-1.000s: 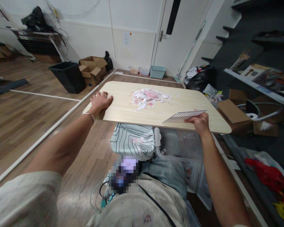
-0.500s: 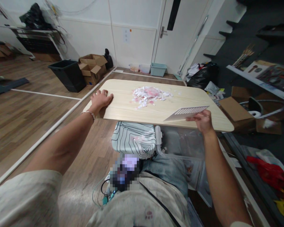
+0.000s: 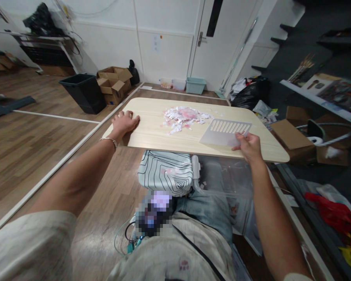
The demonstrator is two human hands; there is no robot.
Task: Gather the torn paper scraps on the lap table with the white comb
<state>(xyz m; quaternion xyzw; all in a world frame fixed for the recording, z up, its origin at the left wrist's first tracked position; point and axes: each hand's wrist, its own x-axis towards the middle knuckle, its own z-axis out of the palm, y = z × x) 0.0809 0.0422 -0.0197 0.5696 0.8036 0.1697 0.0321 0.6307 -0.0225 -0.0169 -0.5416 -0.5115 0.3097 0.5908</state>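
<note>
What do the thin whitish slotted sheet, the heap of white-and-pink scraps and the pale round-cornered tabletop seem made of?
Slotted sheet: probably smooth plastic, given its even surface and clean-edged slots; card is possible.
Heap of scraps: likely matte paper, the pieces looking thin and flat; its pink patch is unclear.
Pale tabletop: satin wood or wood-look laminate, showing faint grain.

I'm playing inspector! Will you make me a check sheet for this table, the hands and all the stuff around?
Surface: pale wooden tabletop, rounded corners.
Job's things: slotted white sheet; pile of white and pink scraps.
Clutter: open cardboard box and red bag, both at right.
Left hand: spread at the tabletop's left edge.
Right hand: pinching the sheet's near right corner.
Cables: black cord across the shirt.
Surroundings: black bin; closed door.
</note>
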